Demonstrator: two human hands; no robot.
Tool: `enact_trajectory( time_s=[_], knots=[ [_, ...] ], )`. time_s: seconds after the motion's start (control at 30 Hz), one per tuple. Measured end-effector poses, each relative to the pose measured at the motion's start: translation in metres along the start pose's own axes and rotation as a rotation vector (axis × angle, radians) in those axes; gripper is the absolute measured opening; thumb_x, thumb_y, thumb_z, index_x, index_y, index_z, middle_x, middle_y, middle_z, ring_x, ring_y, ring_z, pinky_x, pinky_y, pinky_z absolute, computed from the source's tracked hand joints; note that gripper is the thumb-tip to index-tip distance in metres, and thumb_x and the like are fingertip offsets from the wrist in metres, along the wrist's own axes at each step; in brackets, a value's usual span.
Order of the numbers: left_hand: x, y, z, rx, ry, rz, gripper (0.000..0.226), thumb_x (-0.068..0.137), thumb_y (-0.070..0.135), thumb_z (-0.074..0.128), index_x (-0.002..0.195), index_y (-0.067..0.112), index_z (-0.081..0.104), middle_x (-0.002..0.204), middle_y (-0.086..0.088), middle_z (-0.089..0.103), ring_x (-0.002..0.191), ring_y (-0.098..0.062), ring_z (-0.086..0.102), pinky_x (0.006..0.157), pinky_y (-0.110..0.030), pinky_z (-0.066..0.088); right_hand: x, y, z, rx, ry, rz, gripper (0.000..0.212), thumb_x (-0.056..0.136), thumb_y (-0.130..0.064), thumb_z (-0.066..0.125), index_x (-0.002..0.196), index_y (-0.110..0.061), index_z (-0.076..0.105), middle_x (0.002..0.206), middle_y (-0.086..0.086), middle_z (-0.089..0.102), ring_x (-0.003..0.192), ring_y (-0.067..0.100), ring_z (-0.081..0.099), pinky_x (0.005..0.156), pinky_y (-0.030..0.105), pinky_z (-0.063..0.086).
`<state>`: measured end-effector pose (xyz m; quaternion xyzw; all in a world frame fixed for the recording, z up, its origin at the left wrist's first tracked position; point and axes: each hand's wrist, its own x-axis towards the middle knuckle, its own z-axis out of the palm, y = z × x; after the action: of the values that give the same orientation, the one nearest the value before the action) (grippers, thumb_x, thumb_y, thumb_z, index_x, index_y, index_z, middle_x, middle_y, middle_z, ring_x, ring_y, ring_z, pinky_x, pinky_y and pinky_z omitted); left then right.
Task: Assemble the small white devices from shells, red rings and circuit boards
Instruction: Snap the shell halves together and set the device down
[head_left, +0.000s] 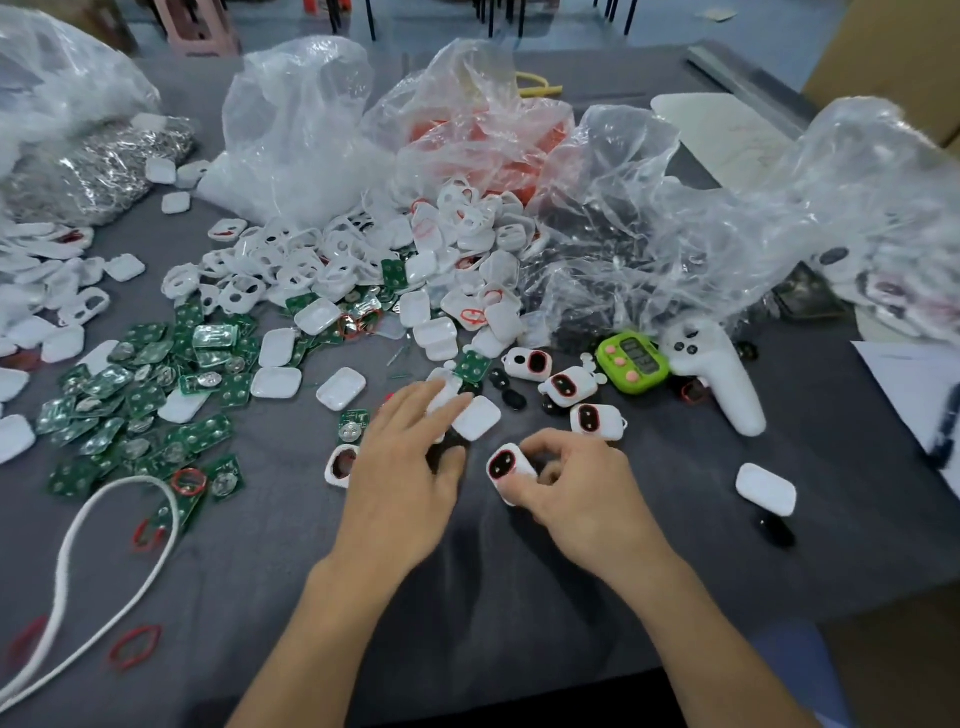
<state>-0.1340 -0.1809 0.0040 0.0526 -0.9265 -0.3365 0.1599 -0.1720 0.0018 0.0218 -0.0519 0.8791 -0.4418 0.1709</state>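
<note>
Two hands: left hand lays blurred, straight fingers on a white shell; right hand pinches a white device. Far plastic bag holds indistinct red parts.

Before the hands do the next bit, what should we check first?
1. Right hand grips the device firmly: ok.
2. Circuit part already inside the device: cannot tell, it is closed from this side.
3. Left hand free, fingers straight: ok.
4. Spare shell beside the left fingertips: ok.
5. Green board lying near the left hand: ok.
</note>
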Motion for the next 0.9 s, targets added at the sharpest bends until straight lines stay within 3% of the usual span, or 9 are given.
enact_trajectory(
  time_s=[0.1, 0.2, 0.27, 0.33, 0.37, 0.57, 0.7, 0.83, 0.9],
  knots=[
    [0.012, -0.001, 0.010, 0.078, -0.154, 0.095, 0.048, 0.094, 0.007, 0.067, 0.138, 0.028, 0.065, 0.160, 0.001, 0.043, 0.153, -0.019, 0.029, 0.127, -0.038, 0.014, -0.001, -0.005, -0.001, -0.270, 0.248, -0.059, 0.029, 0.085, -0.050, 0.071, 0.108, -0.033, 0.072, 0.077, -0.008, 0.072, 0.081, 0.015, 0.067, 0.074, 0.029, 0.052],
    [0.027, -0.012, 0.015, 0.148, -0.169, 0.097, 0.033, 0.102, 0.013, 0.061, 0.130, 0.025, 0.071, 0.157, -0.005, 0.048, 0.151, -0.025, 0.035, 0.125, -0.046, 0.017, 0.006, 0.002, -0.019, -0.357, 0.474, -0.221, 0.037, 0.085, -0.020, 0.075, 0.122, -0.026, 0.072, 0.097, -0.006, 0.074, 0.097, 0.018, 0.065, 0.090, 0.029, 0.049],
    [0.039, -0.023, 0.013, 0.158, -0.128, 0.057, 0.030, 0.103, 0.011, 0.059, 0.127, 0.022, 0.074, 0.154, -0.007, 0.052, 0.148, -0.028, 0.040, 0.124, -0.050, 0.022, 0.020, 0.010, -0.031, -0.491, 0.363, -0.273, 0.056, 0.086, -0.014, 0.074, 0.140, -0.023, 0.061, 0.137, -0.002, 0.064, 0.130, 0.020, 0.050, 0.116, 0.028, 0.033],
    [0.049, -0.031, 0.012, 0.166, -0.093, 0.016, 0.030, 0.103, 0.009, 0.058, 0.127, 0.020, 0.074, 0.153, -0.006, 0.053, 0.147, -0.029, 0.042, 0.122, -0.051, 0.025, 0.034, 0.014, -0.033, -0.565, 0.217, -0.237, 0.063, 0.094, -0.022, 0.068, 0.152, -0.026, 0.046, 0.160, -0.001, 0.042, 0.145, 0.022, 0.030, 0.124, 0.030, 0.014],
    [0.053, -0.034, 0.012, 0.172, -0.077, 0.003, 0.031, 0.103, 0.009, 0.058, 0.128, 0.020, 0.073, 0.153, -0.006, 0.053, 0.146, -0.029, 0.042, 0.122, -0.051, 0.026, 0.039, 0.016, -0.030, -0.572, 0.185, -0.234, 0.061, 0.096, -0.022, 0.064, 0.153, -0.026, 0.044, 0.163, 0.000, 0.037, 0.144, 0.023, 0.029, 0.124, 0.030, 0.013],
    [0.054, -0.036, 0.017, 0.190, 0.029, -0.046, 0.032, 0.098, 0.006, 0.062, 0.126, 0.016, 0.074, 0.146, -0.006, 0.060, 0.140, -0.028, 0.050, 0.119, -0.050, 0.033, 0.060, 0.010, -0.020, -0.632, 0.343, -0.292, 0.035, 0.097, -0.018, 0.066, 0.132, -0.011, 0.064, 0.131, 0.012, 0.067, 0.117, 0.035, 0.062, 0.099, 0.047, 0.049],
    [0.049, -0.036, 0.017, 0.189, 0.055, -0.061, 0.033, 0.097, 0.006, 0.064, 0.126, 0.016, 0.073, 0.142, -0.005, 0.063, 0.137, -0.028, 0.053, 0.119, -0.048, 0.036, 0.085, -0.007, -0.035, -0.581, 0.271, -0.273, 0.015, 0.101, -0.018, 0.054, 0.110, -0.014, 0.066, 0.088, 0.009, 0.069, 0.086, 0.034, 0.063, 0.069, 0.036, 0.039],
    [0.048, -0.036, 0.017, 0.192, 0.063, -0.058, 0.033, 0.095, 0.004, 0.065, 0.126, 0.015, 0.073, 0.139, -0.005, 0.066, 0.136, -0.028, 0.054, 0.117, -0.050, 0.038, 0.098, -0.020, -0.058, -0.278, 0.094, -0.188, 0.020, 0.095, -0.018, 0.065, 0.106, -0.033, 0.061, 0.095, -0.009, 0.071, 0.090, 0.010, 0.067, 0.070, 0.022, 0.048],
    [0.048, -0.037, 0.017, 0.188, 0.063, -0.057, 0.033, 0.095, 0.003, 0.065, 0.125, 0.014, 0.073, 0.138, -0.006, 0.067, 0.135, -0.029, 0.055, 0.116, -0.052, 0.039, 0.101, -0.021, -0.059, -0.300, 0.053, -0.171, 0.019, 0.092, -0.022, 0.070, 0.099, -0.036, 0.060, 0.088, -0.016, 0.068, 0.089, 0.010, 0.067, 0.072, 0.026, 0.049]
  ],
)
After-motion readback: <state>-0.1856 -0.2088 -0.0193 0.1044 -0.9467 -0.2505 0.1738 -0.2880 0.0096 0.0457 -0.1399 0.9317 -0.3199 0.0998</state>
